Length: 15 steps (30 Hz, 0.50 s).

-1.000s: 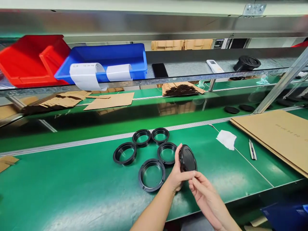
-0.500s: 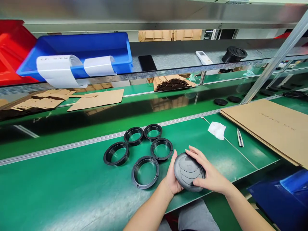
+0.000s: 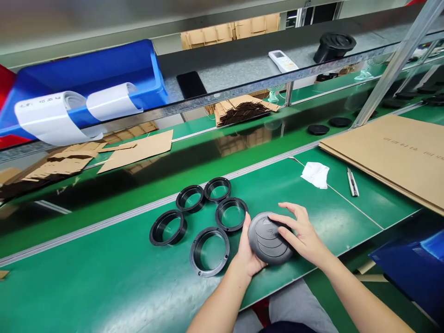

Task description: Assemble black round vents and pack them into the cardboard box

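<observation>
Round cap: one piece, dark grey, matt, shallowly domed.
Cap face: curved steps in relief; small slotted patch near 12 o'clock; faint emblem just above centre, illegible.
Cap pose: patterned side up, tilted toward the camera.
Cap state: held; left hand grips rim from 7 to 10 o'clock; right hand touches face with fingertips between 12 and 2 o'clock.
Cap position: between 4 and 5 o'clock from view centre.
Cap underside: hidden.

Green bench beneath the right hand, metal shelf beyond and above it, slanted post to its right, green floor below
</observation>
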### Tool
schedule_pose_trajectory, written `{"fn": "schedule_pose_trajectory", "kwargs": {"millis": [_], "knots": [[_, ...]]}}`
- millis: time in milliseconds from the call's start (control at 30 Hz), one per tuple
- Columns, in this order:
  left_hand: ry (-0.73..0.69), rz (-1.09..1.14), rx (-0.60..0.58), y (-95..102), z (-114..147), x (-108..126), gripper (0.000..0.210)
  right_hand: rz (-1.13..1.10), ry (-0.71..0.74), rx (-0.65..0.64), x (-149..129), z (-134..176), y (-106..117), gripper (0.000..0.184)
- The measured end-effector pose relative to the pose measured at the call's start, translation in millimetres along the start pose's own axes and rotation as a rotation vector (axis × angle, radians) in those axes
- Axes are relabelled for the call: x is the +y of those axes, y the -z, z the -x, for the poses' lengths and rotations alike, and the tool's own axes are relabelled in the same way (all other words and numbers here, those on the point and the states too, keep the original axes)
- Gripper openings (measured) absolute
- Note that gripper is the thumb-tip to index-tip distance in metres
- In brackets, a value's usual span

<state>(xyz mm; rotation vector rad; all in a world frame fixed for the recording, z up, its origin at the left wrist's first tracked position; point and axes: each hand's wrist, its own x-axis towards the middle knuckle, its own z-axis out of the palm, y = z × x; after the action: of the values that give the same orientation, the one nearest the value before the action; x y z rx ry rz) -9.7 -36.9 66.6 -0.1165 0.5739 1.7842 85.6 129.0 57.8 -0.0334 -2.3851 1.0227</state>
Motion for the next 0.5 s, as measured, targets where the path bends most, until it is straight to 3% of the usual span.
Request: {"fn": "schedule_pose_trajectory", "kwargs": {"millis": [133, 233, 367, 500], "knots": [[0.077, -0.011, -0.027, -1.5, -2.8, -2.5, 0.089, -0.049, 0.035, -0.041, 3.6, -4.3, 6.7, 0.031], [0.060, 0.033, -0.042, -3.0, -3.7, -3.7, 0.085, -0.048, 0.034, -0.083, 3.2, -6.3, 9.0, 0.035], [0.058, 0.041, 0.024, -4.8, -3.9, -3.4, 0.080, -0.061, 0.048, -0.182, -1.7, -9.5, 8.5, 0.044], [0.087, 0.018, 0.031, -8.3, -2.7, -0.9, 0.083, -0.173, 0.004, -0.196, -5.1, -11.6, 8.1, 0.051]]}}
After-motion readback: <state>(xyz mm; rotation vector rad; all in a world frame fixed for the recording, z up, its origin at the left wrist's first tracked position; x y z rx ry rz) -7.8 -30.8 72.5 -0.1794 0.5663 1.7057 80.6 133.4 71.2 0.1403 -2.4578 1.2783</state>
